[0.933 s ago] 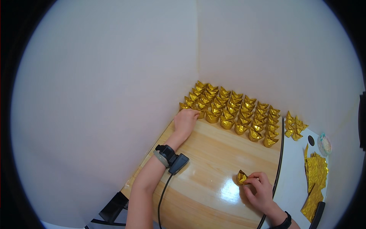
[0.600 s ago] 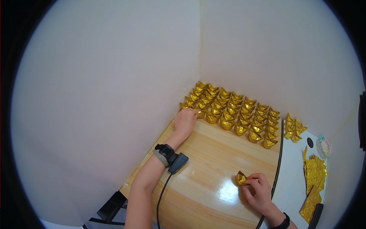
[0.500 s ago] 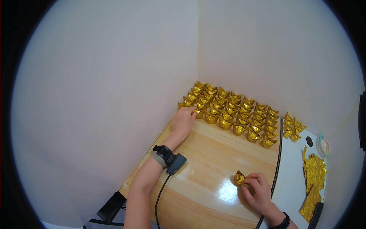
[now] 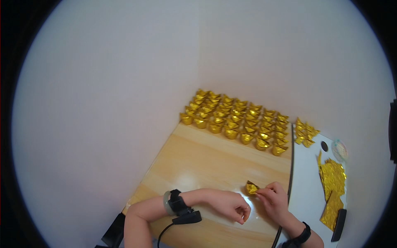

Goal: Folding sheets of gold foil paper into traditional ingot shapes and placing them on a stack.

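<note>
Bright gold is flashed by the ingots (image 4: 231,134) and foil sheets (image 4: 333,178); pale wood grain is shown by the bench (image 4: 202,155), black by the wrist straps (image 4: 178,203).

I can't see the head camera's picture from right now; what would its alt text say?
A person's right hand pinches a folded gold foil piece at a wooden table, the left hand, fingers curled, beside it. Beyond stand rows of similar gold shapes; gold sheets lie on a white surface at right.
</note>
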Available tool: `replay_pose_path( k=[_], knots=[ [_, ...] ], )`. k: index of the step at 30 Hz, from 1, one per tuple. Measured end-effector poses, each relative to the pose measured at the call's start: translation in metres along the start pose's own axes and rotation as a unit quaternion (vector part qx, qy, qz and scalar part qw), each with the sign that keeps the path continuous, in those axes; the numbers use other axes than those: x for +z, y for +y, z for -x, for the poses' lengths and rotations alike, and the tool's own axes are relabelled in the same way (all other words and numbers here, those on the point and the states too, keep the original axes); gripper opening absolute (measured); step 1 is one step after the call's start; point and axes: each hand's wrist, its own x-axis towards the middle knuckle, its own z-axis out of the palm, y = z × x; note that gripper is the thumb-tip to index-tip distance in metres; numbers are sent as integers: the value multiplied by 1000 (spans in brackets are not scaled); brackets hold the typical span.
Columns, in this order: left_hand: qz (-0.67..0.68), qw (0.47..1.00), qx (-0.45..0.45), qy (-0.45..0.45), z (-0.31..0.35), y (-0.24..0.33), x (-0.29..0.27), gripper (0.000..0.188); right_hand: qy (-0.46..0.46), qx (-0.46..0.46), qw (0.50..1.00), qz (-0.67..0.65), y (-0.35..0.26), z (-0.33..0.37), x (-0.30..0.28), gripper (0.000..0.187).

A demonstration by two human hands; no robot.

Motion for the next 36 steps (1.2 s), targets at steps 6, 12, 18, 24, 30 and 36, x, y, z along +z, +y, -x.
replay_pose_path(
  k=[6,12,18,24,30,36],
  knots=[
    [5,999,15,-41,-19,0,7,26,12,-21,999,-47,3,-2,2,15],
    [15,997,-2,-75,-33,-6,9,26,34,-28,998,-42,6,0,2,13],
    [69,997,14,-9,-32,-21,10,24,32,-22,998,-45,5,-2,0,16],
    [104,992,-66,-12,-30,-12,6,28,31,-11,999,-43,4,-2,1,17],
    [117,992,-44,11,-32,-15,8,28,48,-13,998,-42,4,-1,1,18],
    [142,989,-43,13,-30,-20,10,27,63,-31,997,-39,4,-3,0,20]
  ],
)
